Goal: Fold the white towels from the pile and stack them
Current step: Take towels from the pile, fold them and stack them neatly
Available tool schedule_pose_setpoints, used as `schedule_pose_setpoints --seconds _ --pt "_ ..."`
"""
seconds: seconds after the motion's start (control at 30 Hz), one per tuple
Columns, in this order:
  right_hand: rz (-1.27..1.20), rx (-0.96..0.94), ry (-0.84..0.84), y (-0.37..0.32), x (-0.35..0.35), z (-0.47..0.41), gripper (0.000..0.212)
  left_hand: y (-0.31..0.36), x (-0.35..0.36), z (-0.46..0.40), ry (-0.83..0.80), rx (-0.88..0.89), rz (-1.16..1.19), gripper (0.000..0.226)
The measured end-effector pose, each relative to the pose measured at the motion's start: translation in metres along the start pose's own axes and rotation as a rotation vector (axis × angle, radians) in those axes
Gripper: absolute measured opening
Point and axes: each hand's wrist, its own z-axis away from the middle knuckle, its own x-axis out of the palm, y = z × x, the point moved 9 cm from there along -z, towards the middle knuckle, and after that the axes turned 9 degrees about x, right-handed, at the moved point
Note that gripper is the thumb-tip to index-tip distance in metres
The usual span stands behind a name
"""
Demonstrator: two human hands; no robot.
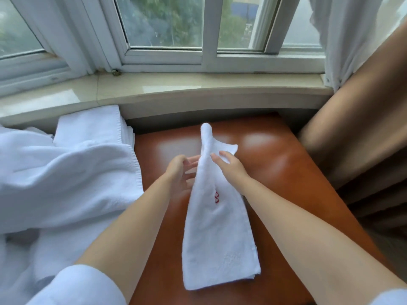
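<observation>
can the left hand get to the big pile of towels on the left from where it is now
Probably yes. The left hand is beside the narrow towel, fingers straight against its left side, and the pile of white towels lies just to its left on the same side, with nothing between them.

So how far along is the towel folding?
Done: a few folded towels lie stacked by the sill. In hand: both the left hand and right hand work on one small towel. Left: the loose pile.

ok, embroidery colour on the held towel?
Red, on the white towel; head view shows it.
</observation>
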Motion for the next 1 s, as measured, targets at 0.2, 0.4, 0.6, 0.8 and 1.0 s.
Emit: schedule_pose_setpoints --seconds 0.2,0.4,0.6,0.8,1.0 --pt "0.071 -0.023 -0.009 -0.019 0.001 0.053 0.057 0.006 0.011 0.053 -0.095 0.057 0.034 0.05" --pt "0.052 -0.065 0.048 -0.03 -0.004 0.075 0.026 0.018 0.001 0.089 0.005 0.089 0.207 0.052" --pt "0.066 -0.196 -0.114 -0.056 0.017 0.092 0.018 0.025 -0.01 0.126 0.128 0.16 0.37 0.064" --pt "0.127 -0.324 -0.162 -0.077 0.041 0.108 0.013 0.033 -0.041 0.157 0.221 0.221 0.446 0.024" --pt "0.181 -0.455 -0.112 -0.112 0.069 0.131 0.013 0.082 -0.131 0.181 0.701 0.317 -0.839 0.052"
